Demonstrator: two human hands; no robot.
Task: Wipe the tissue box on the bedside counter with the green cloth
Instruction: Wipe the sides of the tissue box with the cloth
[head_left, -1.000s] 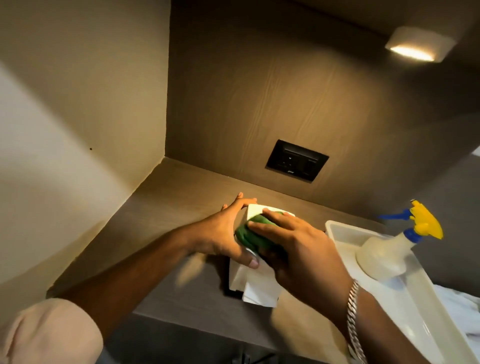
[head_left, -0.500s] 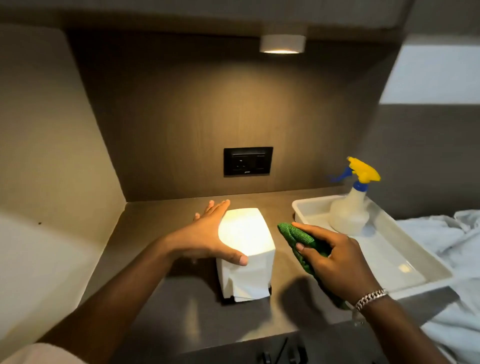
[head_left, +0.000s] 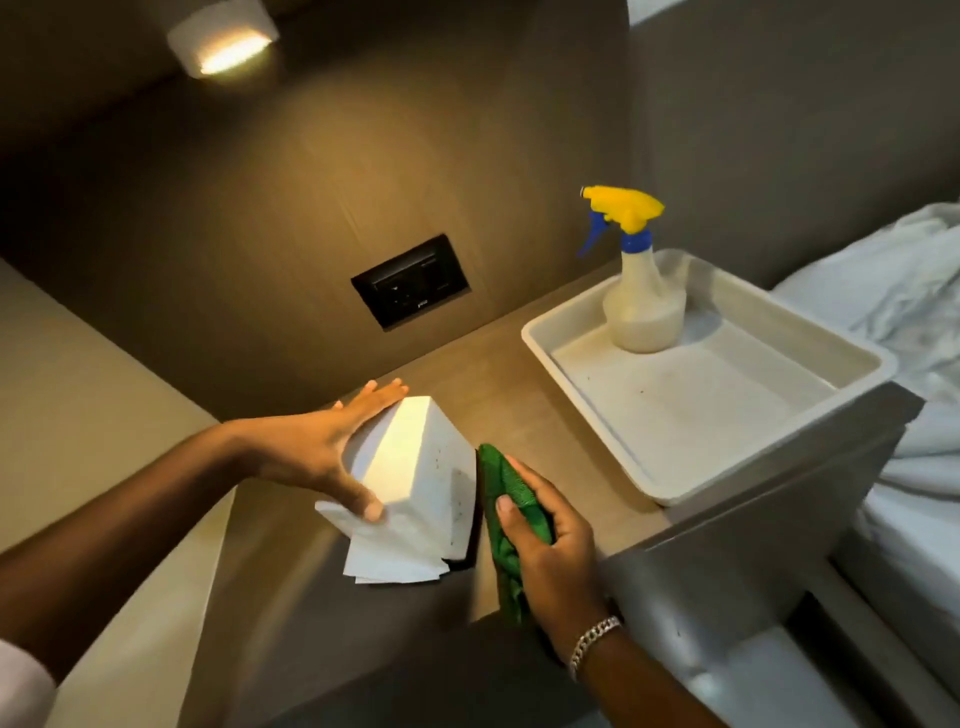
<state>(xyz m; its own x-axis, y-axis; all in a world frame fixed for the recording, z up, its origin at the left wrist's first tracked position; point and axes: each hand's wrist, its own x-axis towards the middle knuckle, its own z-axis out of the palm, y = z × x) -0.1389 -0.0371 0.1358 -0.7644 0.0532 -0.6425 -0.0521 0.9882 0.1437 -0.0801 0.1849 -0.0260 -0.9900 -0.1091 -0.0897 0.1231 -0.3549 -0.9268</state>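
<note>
A white tissue box (head_left: 415, 478) stands on the brown bedside counter (head_left: 498, 384), with tissues spilling out at its near bottom. My left hand (head_left: 322, 452) holds the box from its left side, fingers along the far edge and thumb on the near face. My right hand (head_left: 550, 545) grips the bunched green cloth (head_left: 506, 499), which presses against the box's right side face. Part of the cloth hangs below my palm.
A white tray (head_left: 613, 436) sits on the counter to the right, holding a spray bottle (head_left: 641, 291) with a yellow and blue trigger. A black wall socket (head_left: 410, 280) is on the back panel. White bedding (head_left: 904, 291) lies at far right. A lamp (head_left: 223, 44) glows overhead.
My right hand took the green cloth off the top of the box and brought it down to the box's right side. My left hand kept hold of the box. The view tilted.
</note>
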